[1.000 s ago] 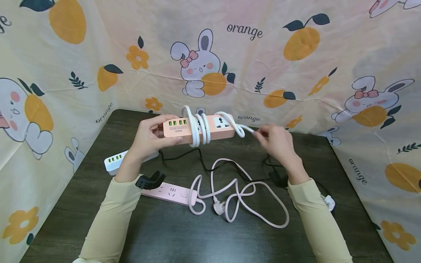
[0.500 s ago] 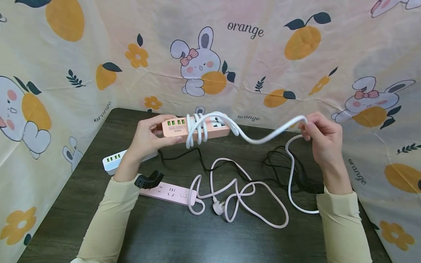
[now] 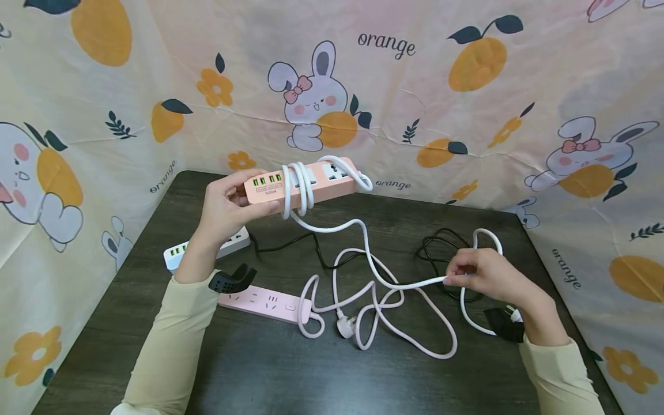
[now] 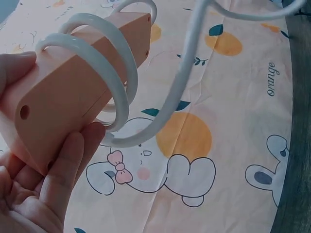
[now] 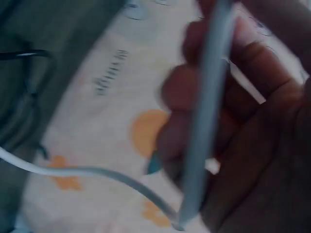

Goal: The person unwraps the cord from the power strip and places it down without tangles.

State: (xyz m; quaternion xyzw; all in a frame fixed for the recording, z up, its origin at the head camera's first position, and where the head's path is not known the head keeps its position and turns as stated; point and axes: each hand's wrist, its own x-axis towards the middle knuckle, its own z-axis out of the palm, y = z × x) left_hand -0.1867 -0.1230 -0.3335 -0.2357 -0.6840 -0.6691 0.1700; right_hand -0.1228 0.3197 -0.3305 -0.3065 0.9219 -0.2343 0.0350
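Observation:
Raised above the table's back part, a peach power strip (image 3: 329, 189) tilts with its right end higher. My left hand (image 3: 223, 204) grips its left end beside the USB ports, thumb along the front. Several turns of its white cord (image 3: 365, 248) wrap the middle of the strip. In the left wrist view, the loops (image 4: 119, 99) stand away from the peach casing (image 4: 73, 92). The cord leaves from beneath the strip and sags across to my right hand (image 3: 482, 274), which pinches it between thumb and fingers. Past that hand, more white cord (image 5: 112, 174) trails away.
A pink power strip (image 3: 264, 304) lies in front, its cord (image 3: 436, 349) tangled to the right around its plug (image 3: 345, 327). Behind my left forearm is a white power strip (image 3: 236, 242). A black cord (image 3: 430, 245) bunches at right. Patterned cloth (image 3: 394, 104) hangs behind the table.
My right hand pulled the cord out to the right, then brought it down and toward me. The cord now passes below the strip. The strip's right end has risen.

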